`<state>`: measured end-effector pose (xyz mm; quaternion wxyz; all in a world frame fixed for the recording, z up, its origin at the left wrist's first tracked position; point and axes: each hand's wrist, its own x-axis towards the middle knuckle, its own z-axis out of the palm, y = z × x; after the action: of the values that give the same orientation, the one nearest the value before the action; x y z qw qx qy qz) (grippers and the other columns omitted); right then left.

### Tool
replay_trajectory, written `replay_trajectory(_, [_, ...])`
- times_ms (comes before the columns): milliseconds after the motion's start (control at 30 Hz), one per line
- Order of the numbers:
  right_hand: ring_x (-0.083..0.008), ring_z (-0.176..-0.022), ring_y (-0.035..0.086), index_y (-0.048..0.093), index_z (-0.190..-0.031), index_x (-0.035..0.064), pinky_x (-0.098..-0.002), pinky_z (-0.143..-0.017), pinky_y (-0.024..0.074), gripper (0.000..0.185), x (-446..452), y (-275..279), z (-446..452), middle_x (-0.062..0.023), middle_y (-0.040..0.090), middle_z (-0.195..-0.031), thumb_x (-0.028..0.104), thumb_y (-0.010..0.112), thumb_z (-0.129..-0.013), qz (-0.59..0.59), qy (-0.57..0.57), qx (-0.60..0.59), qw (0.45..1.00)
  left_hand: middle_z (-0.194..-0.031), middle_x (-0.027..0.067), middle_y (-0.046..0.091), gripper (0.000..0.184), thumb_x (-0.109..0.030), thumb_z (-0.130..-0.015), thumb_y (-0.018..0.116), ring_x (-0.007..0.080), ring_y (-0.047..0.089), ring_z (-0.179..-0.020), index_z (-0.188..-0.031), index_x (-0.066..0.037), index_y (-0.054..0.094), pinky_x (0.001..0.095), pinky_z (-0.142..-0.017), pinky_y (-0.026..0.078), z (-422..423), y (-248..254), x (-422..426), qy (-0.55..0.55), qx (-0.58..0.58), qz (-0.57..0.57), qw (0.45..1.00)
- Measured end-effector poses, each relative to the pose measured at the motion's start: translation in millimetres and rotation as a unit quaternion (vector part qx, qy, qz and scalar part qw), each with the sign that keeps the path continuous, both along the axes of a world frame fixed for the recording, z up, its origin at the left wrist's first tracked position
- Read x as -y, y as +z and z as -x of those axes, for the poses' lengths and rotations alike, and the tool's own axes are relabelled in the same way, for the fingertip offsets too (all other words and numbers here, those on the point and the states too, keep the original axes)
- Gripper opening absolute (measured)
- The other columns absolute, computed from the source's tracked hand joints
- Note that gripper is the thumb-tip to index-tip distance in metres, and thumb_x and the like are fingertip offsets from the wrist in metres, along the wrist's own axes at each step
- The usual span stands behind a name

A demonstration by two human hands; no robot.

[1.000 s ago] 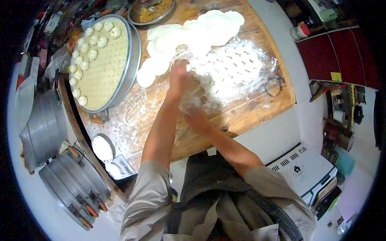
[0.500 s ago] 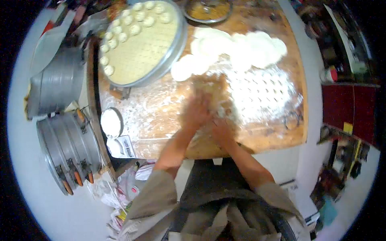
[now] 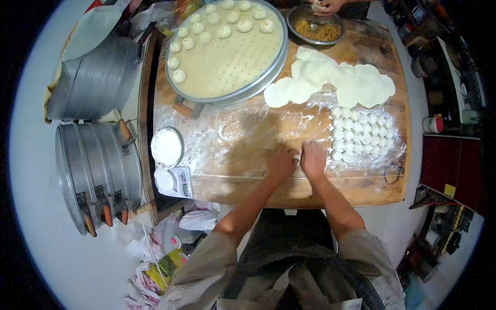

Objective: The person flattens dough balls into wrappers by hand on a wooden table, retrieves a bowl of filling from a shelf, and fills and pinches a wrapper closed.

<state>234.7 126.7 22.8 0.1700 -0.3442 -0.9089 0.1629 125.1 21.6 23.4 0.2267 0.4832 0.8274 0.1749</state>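
Near the front edge of the floured wooden table [image 3: 232, 155], both my hands are side by side. My left hand [image 3: 282, 163] has its fingers curled, thumb side toward the right. Close beside it, my right hand [image 3: 313, 159] is also curled, fingers pointing away from me. A small pale bit [image 3: 297, 156] shows in the gap between them; I cannot tell what it is or which hand touches it. Right of my hands sit rows of small dough pieces [image 3: 361, 135] in flour. Beyond those, flat round dough wrappers [image 3: 315, 72] overlap in a spread.
A round steamer tray [image 3: 222, 72] at the back left carries several filled buns. Another person's hand [image 3: 328, 6] is above a bowl of filling [image 3: 315, 32]. At left are a flour bowl [image 3: 167, 148], a scale [image 3: 182, 182] and stacked metal steamers [image 3: 98, 175].
The view has shifted, so the table appears farther right. My blurred hands have come closer together and now look sharper. Another person's hand has appeared over the filling bowl.
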Motion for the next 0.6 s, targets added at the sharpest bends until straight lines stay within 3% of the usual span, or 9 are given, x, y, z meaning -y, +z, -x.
replay_trajectory(100, [-0.0367,-0.089,0.058,0.063,-0.097,0.0078,-0.0502,-0.077,0.045,0.013,-23.3,-16.9,39.8,-0.0154,0.058,-0.091,0.009,0.06,-0.085,0.04,-0.016,0.011,0.999,-0.106,0.0163,0.067,0.03,-0.019,-0.078,0.077,0.0378,0.06,-0.109,-0.105,-0.012,0.069,0.0507,-0.089,0.05,22.6,-17.8,-7.0,-0.026,0.018,-0.074,0.997])
replay_trajectory(200, [-0.0346,-0.087,0.06,0.064,-0.096,0.0073,-0.0489,-0.069,0.0462,0.016,-9.9,-12.5,21.5,-0.0134,0.058,-0.087,0.018,0.061,-0.084,0.039,0.041,0.024,0.998,-0.11,0.0141,0.064,0.022,-0.016,-0.079,0.073,0.0381,0.061,-0.104,-0.1,-0.015,0.065,0.056,-0.086,0.048,24.1,-20.6,-3.2,-0.034,0.0,-0.041,0.999])
replay_trajectory(233, [-0.0354,-0.086,0.059,0.063,-0.094,0.0075,-0.0483,-0.07,0.0457,0.012,4.5,-8.8,-0.4,-0.0138,0.058,-0.086,0.013,0.062,-0.083,0.026,0.06,0.03,0.997,-0.105,0.0152,0.065,0.024,-0.014,-0.08,0.072,0.0383,0.061,-0.103,-0.102,-0.013,0.064,0.0559,-0.086,0.047,23.7,-43.2,2.8,-0.054,-0.026,-0.118,0.991])
replay_trajectory(300, [-0.0358,-0.083,0.059,0.062,-0.088,0.0073,-0.0469,-0.069,0.0448,0.008,21.4,-9.4,-40.4,-0.0139,0.058,-0.084,0.01,0.064,-0.081,0.009,0.096,-0.046,0.994,-0.1,0.0164,0.065,0.025,-0.012,-0.08,0.07,0.0394,0.06,-0.102,-0.105,-0.011,0.065,0.0544,-0.086,0.047,17.4,-72.7,30.4,0.016,0.127,-0.161,0.979])
replay_trajectory(367, [-0.0367,-0.082,0.06,0.063,-0.088,0.0065,-0.0485,-0.069,0.0455,0.008,19.0,-8.1,-32.2,-0.015,0.059,-0.086,0.007,0.064,-0.081,-0.017,0.073,-0.018,0.997,-0.109,0.0206,0.064,0.035,-0.006,-0.08,0.067,0.0421,0.06,-0.103,-0.115,-0.008,0.063,0.0519,-0.092,0.047,18.4,-79.2,53.3,0.024,0.137,-0.151,0.979])
replay_trajectory(433, [-0.037,-0.089,0.062,0.067,-0.091,0.0086,-0.0489,-0.074,0.0489,0.012,3.9,-10.3,9.9,-0.0159,0.061,-0.09,0.009,0.06,-0.082,0.053,-0.003,0.077,0.996,-0.108,0.02,0.066,0.034,-0.006,-0.079,0.067,0.0413,0.062,-0.1,-0.113,-0.007,0.066,0.0507,-0.091,0.048,30.3,-60.7,47.5,0.033,0.132,-0.217,0.967])
replay_trajectory(467, [-0.0375,-0.089,0.061,0.066,-0.091,0.0073,-0.0492,-0.074,0.0492,0.012,-9.4,-10.7,33.4,-0.0167,0.061,-0.09,0.007,0.06,-0.081,0.052,-0.022,0.051,0.997,-0.108,0.0198,0.066,0.034,-0.006,-0.078,0.067,0.041,0.063,-0.099,-0.112,-0.007,0.067,0.0503,-0.091,0.049,36.0,-48.5,40.3,0.037,0.132,-0.236,0.962])
replay_trajectory(533, [-0.038,-0.088,0.061,0.065,-0.09,0.006,-0.0494,-0.074,0.0496,0.011,-3.1,-11.9,36.6,-0.0176,0.061,-0.09,0.006,0.06,-0.081,0.056,-0.044,0.03,0.997,-0.099,0.0168,0.068,0.03,-0.006,-0.08,0.07,0.037,0.067,-0.095,-0.108,0.001,0.068,0.0509,-0.086,0.052,47.2,-16.7,26.0,-0.047,0.063,-0.05,0.996])
replay_trajectory(600, [-0.038,-0.088,0.061,0.064,-0.089,0.0048,-0.0496,-0.074,0.0493,0.01,-1.5,-11.2,26.8,-0.0173,0.061,-0.089,0.006,0.06,-0.08,0.022,0.013,0.028,0.999,-0.098,0.0188,0.069,0.025,-0.007,-0.077,0.068,0.0373,0.067,-0.094,-0.101,-0.001,0.071,0.0491,-0.085,0.053,52.4,-41.4,21.9,-0.014,0.118,-0.07,0.99])
